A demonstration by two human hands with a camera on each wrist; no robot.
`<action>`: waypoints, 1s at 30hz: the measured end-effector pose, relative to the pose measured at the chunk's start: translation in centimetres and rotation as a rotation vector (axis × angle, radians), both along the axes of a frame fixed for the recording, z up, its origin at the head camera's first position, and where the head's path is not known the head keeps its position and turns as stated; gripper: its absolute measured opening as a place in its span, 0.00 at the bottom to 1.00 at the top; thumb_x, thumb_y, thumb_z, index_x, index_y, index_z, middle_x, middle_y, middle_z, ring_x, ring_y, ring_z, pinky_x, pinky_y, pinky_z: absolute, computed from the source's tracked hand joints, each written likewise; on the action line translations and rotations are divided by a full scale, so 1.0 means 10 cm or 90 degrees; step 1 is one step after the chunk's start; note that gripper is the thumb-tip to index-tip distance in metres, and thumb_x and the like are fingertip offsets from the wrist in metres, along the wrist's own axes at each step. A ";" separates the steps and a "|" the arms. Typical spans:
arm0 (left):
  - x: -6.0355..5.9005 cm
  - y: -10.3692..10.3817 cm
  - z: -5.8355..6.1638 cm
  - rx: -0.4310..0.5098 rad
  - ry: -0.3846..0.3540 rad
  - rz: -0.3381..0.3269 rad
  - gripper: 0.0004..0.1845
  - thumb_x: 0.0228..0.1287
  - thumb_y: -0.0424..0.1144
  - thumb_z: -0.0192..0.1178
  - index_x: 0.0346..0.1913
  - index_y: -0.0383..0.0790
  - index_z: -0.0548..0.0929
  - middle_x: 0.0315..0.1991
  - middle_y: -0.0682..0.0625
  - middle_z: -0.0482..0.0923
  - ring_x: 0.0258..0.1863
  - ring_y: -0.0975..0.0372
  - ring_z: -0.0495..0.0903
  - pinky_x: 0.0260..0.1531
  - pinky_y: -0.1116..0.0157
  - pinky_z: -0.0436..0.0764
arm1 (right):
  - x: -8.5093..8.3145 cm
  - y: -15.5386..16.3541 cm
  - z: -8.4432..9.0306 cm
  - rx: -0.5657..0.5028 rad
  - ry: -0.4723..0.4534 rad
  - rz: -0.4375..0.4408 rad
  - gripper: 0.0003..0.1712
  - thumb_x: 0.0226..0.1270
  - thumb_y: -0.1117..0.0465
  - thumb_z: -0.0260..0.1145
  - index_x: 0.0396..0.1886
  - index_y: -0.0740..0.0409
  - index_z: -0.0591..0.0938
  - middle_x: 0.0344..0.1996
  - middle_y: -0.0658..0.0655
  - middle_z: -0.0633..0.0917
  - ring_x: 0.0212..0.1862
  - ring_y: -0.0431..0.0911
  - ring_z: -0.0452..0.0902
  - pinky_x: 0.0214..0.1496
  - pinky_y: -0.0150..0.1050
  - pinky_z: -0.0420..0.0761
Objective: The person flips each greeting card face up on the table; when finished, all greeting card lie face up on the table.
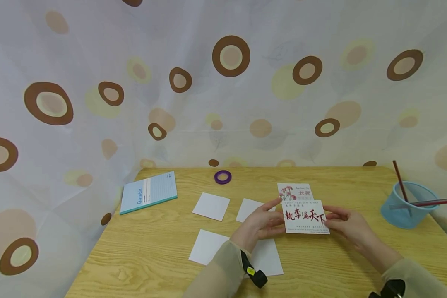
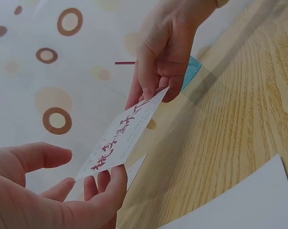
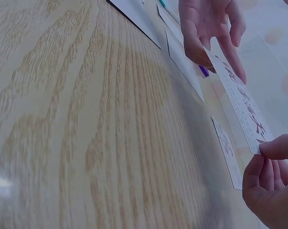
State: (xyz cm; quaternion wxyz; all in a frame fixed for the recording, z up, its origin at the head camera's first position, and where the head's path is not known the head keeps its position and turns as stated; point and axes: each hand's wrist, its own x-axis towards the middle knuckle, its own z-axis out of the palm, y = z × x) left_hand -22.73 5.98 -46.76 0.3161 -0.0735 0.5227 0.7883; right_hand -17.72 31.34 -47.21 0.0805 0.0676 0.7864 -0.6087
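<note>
Card (image 1: 306, 217) with red calligraphy hangs above the table (image 1: 164, 252), long axis running left to right, print facing you. Your left hand (image 1: 258, 225) and right hand (image 1: 348, 227) pinch its short ends. Its small lower print is unreadable.

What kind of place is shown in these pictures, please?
Probably a craft or writing desk set up indoors: a wooden table with a notebook, blank paper squares and a pen cup, before a dotted curtain.
</note>
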 end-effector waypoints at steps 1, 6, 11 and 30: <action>0.00 0.00 0.00 -0.004 -0.001 0.000 0.34 0.63 0.22 0.58 0.71 0.48 0.72 0.48 0.43 0.82 0.42 0.58 0.83 0.43 0.60 0.84 | 0.00 0.00 -0.01 0.010 -0.001 -0.001 0.39 0.64 0.68 0.69 0.71 0.73 0.64 0.38 0.46 0.81 0.39 0.31 0.77 0.40 0.28 0.82; 0.00 0.01 -0.01 -0.022 0.001 0.000 0.33 0.63 0.23 0.58 0.70 0.49 0.73 0.48 0.43 0.82 0.42 0.57 0.83 0.44 0.58 0.84 | 0.00 0.02 -0.04 0.043 -0.007 -0.002 0.41 0.64 0.67 0.69 0.73 0.70 0.62 0.40 0.47 0.81 0.38 0.31 0.77 0.38 0.29 0.81; 0.01 0.01 -0.01 -0.040 -0.005 -0.001 0.31 0.64 0.25 0.58 0.69 0.50 0.74 0.48 0.43 0.82 0.42 0.56 0.83 0.42 0.59 0.84 | 0.00 0.01 -0.06 0.052 -0.007 -0.009 0.41 0.64 0.67 0.69 0.74 0.68 0.62 0.41 0.51 0.82 0.38 0.32 0.79 0.40 0.30 0.83; 0.00 0.05 -0.04 -0.051 -0.011 -0.007 0.31 0.66 0.26 0.57 0.71 0.50 0.72 0.49 0.43 0.81 0.48 0.54 0.82 0.55 0.51 0.81 | -0.06 -0.04 -0.13 0.189 0.023 -0.038 0.34 0.62 0.68 0.70 0.67 0.71 0.70 0.39 0.60 0.85 0.35 0.37 0.79 0.34 0.30 0.81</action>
